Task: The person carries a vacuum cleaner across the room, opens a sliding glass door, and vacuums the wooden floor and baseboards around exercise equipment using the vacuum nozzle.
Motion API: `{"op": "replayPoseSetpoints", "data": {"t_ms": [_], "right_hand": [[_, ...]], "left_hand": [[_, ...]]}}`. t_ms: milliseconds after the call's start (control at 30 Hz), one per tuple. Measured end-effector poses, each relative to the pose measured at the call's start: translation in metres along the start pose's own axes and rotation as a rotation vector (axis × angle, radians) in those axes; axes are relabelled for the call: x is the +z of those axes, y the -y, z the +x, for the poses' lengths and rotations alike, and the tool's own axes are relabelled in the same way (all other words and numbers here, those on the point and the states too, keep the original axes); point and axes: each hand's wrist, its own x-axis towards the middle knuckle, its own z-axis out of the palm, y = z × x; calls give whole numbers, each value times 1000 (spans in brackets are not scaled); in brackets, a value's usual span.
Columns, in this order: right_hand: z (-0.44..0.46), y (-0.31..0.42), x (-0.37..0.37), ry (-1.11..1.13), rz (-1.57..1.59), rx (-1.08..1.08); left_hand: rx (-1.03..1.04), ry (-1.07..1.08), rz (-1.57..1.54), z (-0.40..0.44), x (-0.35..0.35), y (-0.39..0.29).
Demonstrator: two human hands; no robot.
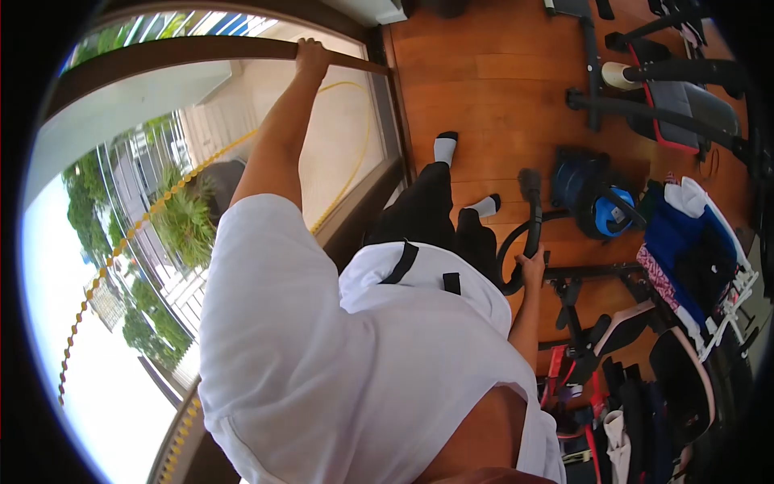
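Note:
My left hand [312, 56] is raised at the upper left, its fingers wrapped over the brown frame rail [218, 50] of the window or glass door. Low at my right side, my right hand [530, 264] is closed round the black vacuum hose handle [534, 230]. A brush nozzle [530, 182] tips the handle and points away from me over the floor. From the handle the black hose [503, 254] loops back towards the vacuum cleaner [580, 181], which has a dark body and a bright blue part [614, 211].
Exercise equipment [677, 105] stands on the wooden floor [500, 89] at the far right. A drying rack with clothes [693, 250] is nearer on the right, above more hanging clothes and a dark padded seat [681, 383]. A yellow beaded chain [153, 211] hangs along the glass at left.

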Motion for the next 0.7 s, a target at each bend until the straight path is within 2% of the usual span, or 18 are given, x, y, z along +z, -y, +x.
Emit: {"op": "replayPoseSetpoints", "data": {"t_ms": [100, 167, 233, 433, 467, 533, 600, 667, 700], "right_hand": [[-4, 11, 10, -10, 15, 7], [-8, 21, 13, -28, 26, 41], [-12, 19, 5, -43, 38, 52], [-2, -12, 26, -98, 69, 44], [5, -42, 21, -85, 109, 52], [-1, -43, 26, -76, 123, 85], [-13, -9, 12, -74, 74, 134], [-11, -23, 18, -98, 56, 109], [-12, -31, 22, -113, 58, 85]], "left_hand": [[29, -13, 37, 26, -10, 21], [24, -168, 71, 54, 17, 35], [47, -196, 114, 58, 5, 45], [58, -180, 174, 99, 0, 83], [73, -279, 238, 91, -7, 78], [130, -442, 276, 90, -1, 89], [13, -380, 341, 82, -12, 81], [-161, -261, 350, 101, 2, 80], [-185, -294, 388, 98, -5, 76]]}}
